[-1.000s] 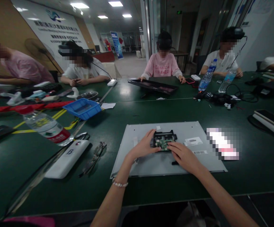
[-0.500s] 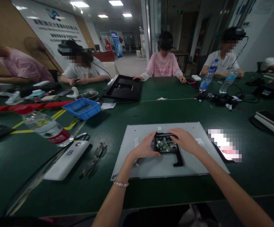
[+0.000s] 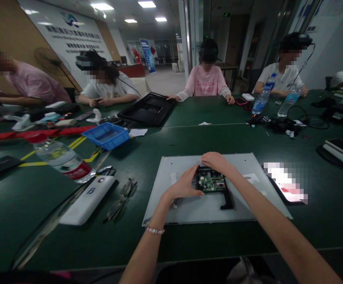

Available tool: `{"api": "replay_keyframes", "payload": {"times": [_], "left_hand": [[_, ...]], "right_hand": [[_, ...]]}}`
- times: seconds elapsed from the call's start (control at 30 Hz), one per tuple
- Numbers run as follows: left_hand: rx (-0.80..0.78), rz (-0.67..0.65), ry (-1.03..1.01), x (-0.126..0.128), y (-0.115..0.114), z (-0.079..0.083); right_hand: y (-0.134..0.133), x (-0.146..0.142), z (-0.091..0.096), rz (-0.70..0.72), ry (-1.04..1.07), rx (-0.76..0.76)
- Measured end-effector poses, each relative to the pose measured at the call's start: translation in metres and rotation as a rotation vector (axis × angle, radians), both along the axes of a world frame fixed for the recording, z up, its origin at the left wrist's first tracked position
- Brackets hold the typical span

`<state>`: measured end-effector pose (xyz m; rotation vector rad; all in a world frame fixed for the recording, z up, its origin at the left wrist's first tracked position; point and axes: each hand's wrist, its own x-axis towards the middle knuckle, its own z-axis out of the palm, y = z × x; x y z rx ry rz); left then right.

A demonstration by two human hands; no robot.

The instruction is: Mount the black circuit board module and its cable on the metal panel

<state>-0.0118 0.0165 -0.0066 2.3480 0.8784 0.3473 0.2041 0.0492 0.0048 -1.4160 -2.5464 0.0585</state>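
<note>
A green circuit board [image 3: 213,182] in a black plastic frame [image 3: 227,202] lies on a light grey metal panel [image 3: 186,213]. My left hand [image 3: 184,183] is closed round the frame's left side, thumb at the near edge and fingers at the far edge. At the board's far edge, my right hand [image 3: 215,162] is curled with its fingers together. Its fingertips are beside a small white patch on the panel; whether they pinch it is hidden.
A phone [image 3: 286,189] lies right of the panel. To the left are folded glasses [image 3: 120,201], a white power bank [image 3: 88,201], a tilted water bottle [image 3: 63,159] and a blue tray [image 3: 107,136]. Across the table, a person's hand touches a black panel frame [image 3: 149,109].
My right hand has moved from the board's right side to its far edge, near the white patch. My left hand stays on the frame. Across the table, the black panel frame has tilted leftward.
</note>
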Motion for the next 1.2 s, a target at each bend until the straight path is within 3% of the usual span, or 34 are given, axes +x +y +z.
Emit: {"api": "replay_keyframes", "payload": {"times": [0.2,0.43,0.63,0.87,1.2], "left_hand": [[0.022,-0.017,-0.010,0.001,0.000,0.002],[0.006,-0.010,0.007,0.002,-0.002,0.005],[0.004,-0.014,0.027,0.002,-0.002,0.006],[0.008,-0.011,0.020,0.001,-0.001,0.002],[-0.020,-0.013,-0.012,0.003,-0.001,0.003]], "right_hand": [[-0.014,0.006,-0.004,-0.066,-0.012,0.031],[-0.009,0.018,0.003,0.045,-0.061,0.019],[0.003,0.010,0.007,0.105,-0.151,0.017],[0.001,0.006,0.005,0.062,-0.201,0.040],[-0.030,0.000,0.010,-0.044,-0.223,0.036]]}}
